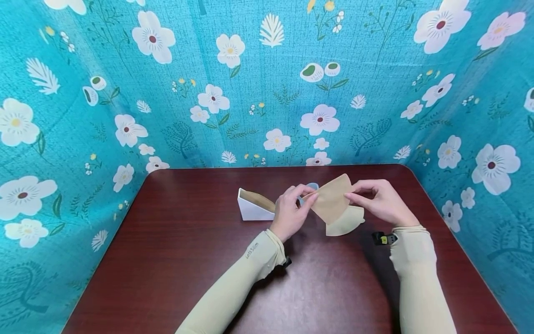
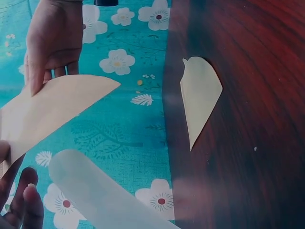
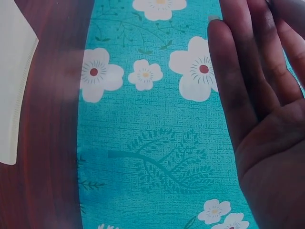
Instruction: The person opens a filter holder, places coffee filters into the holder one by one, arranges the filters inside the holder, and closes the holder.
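A tan, fan-shaped paper coffee filter [image 1: 332, 198] is held up over the table between both hands. My left hand [image 1: 290, 209] pinches its left corner between thumb and fingers. The opposite edge is pinched by my right hand [image 1: 381, 200], thumb underneath. Below it on the table lies another, paler coffee filter [image 1: 345, 221], also seen whole in the left wrist view [image 2: 201, 98]. Just left of my left hand stands a white slant-topped holder [image 1: 256, 211] with brown filter paper [image 1: 257, 199] inside.
Behind my left hand is a pale blue, translucent object [image 1: 313, 186], mostly hidden; its rounded end [image 2: 71, 167] shows in the left wrist view. The dark red-brown table [image 1: 175, 260] meets a flowered teal cloth [image 1: 258, 93] at the back and sides.
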`<state>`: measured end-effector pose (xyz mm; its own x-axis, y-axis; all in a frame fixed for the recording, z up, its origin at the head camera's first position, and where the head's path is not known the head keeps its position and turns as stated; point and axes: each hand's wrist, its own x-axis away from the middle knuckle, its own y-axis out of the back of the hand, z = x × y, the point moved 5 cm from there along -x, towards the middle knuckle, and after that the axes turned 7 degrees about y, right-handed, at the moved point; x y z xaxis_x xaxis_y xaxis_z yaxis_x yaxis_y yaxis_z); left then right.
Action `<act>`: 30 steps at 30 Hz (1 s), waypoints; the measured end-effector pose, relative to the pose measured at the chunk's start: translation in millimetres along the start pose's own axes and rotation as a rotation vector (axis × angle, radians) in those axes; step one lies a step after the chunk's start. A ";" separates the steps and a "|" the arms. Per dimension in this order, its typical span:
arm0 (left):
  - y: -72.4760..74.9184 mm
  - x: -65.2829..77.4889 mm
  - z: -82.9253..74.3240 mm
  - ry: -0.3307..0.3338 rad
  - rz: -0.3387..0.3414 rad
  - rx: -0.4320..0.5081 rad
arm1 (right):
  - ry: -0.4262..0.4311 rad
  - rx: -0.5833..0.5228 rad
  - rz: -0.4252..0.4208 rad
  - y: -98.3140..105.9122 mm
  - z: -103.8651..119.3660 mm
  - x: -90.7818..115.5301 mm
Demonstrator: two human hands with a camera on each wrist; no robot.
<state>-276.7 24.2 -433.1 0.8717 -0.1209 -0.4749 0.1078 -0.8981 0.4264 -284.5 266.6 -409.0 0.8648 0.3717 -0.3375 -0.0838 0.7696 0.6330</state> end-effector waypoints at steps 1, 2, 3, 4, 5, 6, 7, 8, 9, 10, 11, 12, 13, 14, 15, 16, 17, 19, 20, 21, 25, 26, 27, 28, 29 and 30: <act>0.3 0.1 0.0 0.001 -0.008 0.002 | -0.004 -0.004 -0.001 -0.7 0.2 0.0; 0.7 0.2 -0.1 0.002 -0.015 0.003 | -0.011 -0.008 0.001 -1.5 0.0 0.1; 1.1 0.3 -0.1 0.004 -0.022 0.006 | -0.012 -0.009 0.006 -2.5 -0.1 0.2; 1.2 0.4 0.0 0.007 -0.027 0.005 | -0.016 -0.013 0.007 -3.3 0.0 0.2; 1.4 0.5 0.0 0.008 -0.032 0.006 | -0.020 -0.014 0.008 -4.1 -0.2 0.2; 1.7 0.6 -0.1 0.011 -0.035 0.007 | -0.019 -0.014 0.010 -4.5 -0.2 0.4; 1.5 0.6 0.1 0.013 -0.035 0.004 | -0.015 -0.009 0.010 -4.8 0.1 0.5; 1.3 0.5 0.3 0.014 -0.033 0.002 | -0.012 -0.004 0.008 -4.8 0.5 0.6; 1.0 0.4 0.8 0.017 -0.031 -0.001 | -0.009 -0.004 0.004 -4.5 0.8 0.7; 0.5 0.2 1.4 0.020 -0.027 -0.006 | -0.009 -0.001 -0.001 -4.2 1.1 0.7; 0.1 -0.1 1.9 0.021 -0.024 -0.006 | -0.007 0.002 -0.004 -4.0 1.3 0.7; -0.4 -0.5 2.4 0.023 -0.019 -0.010 | -0.006 0.005 -0.004 -3.9 1.5 0.6; -0.9 -0.9 2.6 0.022 -0.014 -0.016 | -0.001 0.011 -0.001 -3.9 2.1 0.4; -1.3 -1.4 2.5 0.021 -0.011 -0.020 | 0.001 0.014 0.002 -4.1 2.6 0.1; -1.5 -1.8 2.2 0.020 -0.007 -0.026 | 0.006 0.016 0.007 -4.3 2.7 -0.2; -1.6 -2.1 1.7 0.015 -0.004 -0.035 | 0.013 0.023 0.013 -4.7 3.5 -0.5; -1.7 -2.3 1.0 0.010 -0.003 -0.040 | 0.020 0.028 0.017 -5.1 3.9 -0.9; -1.7 -2.3 -0.3 0.004 -0.003 -0.054 | 0.031 0.040 0.019 -5.6 4.4 -1.2; -1.8 -2.2 -0.6 0.002 -0.005 -0.059 | 0.030 0.042 0.015 -5.7 4.2 -1.3; -1.8 -1.8 -0.8 0.001 -0.007 -0.062 | 0.032 0.045 0.013 -5.9 4.0 -1.3; -1.3 -1.1 0.0 0.009 -0.022 -0.053 | 0.018 0.038 0.001 -8.3 3.3 -1.8; -1.2 -1.2 0.4 0.011 -0.025 -0.051 | 0.018 0.037 0.000 -9.0 3.6 -1.9; -0.9 -1.3 0.5 0.014 -0.028 -0.045 | 0.023 0.038 0.001 -9.8 3.8 -2.1; -0.6 -1.6 0.6 0.015 -0.033 -0.042 | 0.024 0.037 0.001 -10.5 4.1 -2.2; -0.3 -1.8 0.7 0.016 -0.036 -0.039 | 0.029 0.041 0.002 -11.1 4.6 -2.3; -0.2 -2.1 0.7 0.016 -0.038 -0.037 | 0.032 0.044 0.002 -11.5 4.7 -2.4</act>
<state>-278.9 24.4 -432.8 0.8741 -0.0805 -0.4791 0.1579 -0.8856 0.4368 -283.3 254.4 -412.3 0.8485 0.3900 -0.3577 -0.0628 0.7454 0.6637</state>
